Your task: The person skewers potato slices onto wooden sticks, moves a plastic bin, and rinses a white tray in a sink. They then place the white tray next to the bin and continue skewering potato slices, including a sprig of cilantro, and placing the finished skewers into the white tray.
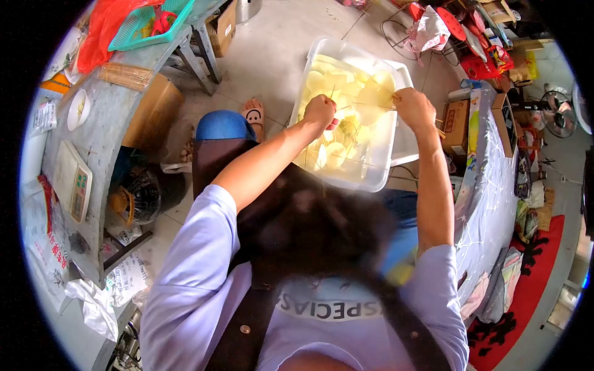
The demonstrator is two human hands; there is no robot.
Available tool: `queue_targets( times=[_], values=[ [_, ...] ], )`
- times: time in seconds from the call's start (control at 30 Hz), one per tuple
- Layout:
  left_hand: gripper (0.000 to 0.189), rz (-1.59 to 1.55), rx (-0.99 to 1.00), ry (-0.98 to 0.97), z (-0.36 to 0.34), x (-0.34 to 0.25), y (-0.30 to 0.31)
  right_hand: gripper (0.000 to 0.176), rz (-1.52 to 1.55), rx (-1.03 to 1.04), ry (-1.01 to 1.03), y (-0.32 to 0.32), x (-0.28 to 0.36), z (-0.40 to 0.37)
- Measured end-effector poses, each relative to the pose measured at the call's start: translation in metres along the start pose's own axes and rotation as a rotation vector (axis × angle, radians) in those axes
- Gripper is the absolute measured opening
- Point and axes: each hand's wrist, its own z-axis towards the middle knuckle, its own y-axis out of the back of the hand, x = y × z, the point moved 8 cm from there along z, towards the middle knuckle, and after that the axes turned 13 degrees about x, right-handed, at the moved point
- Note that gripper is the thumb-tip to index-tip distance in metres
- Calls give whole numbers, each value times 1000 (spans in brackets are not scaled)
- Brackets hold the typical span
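A translucent plastic tub (371, 182) stands in front of me, holding many pale yellow slices (336, 154) with thin sticks among them. My left hand (322, 114) is closed over the tub's left part, and a thin stick rises beside its fingertips; what the fingers pinch is too small to make out. At the tub's right edge my right hand (414, 109) is closed on thin sticks that reach left toward the slices and show below the hand too.
On the left, a grey table (117, 142) carries a scale (73, 180), a bundle of sticks (126, 75) and a green basket (151, 28). A covered table (489, 167) with boxes stands at the right. Beyond the tub lies a white lid or second container (405, 145).
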Motion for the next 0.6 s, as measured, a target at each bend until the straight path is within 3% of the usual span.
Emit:
queue_targets(
  times=[0.1,0.13,0.27,0.4,0.6],
  values=[
    [14,-28,7,-11,1,3,0,28,102,97,57,9,-15,7],
    [14,-42,1,0,1,2,0,26,223,145,133,4,-23,13],
    [14,-55,-7,59,-3,2,-3,19,914,362,78,-29,-51,10],
    [14,-60,5,26,-6,-4,-8,14,1237,459,47,-68,-78,5],
    [12,30,-19,-86,4,-16,-7,16,1775,220,-19,-133,-176,25]
  ],
)
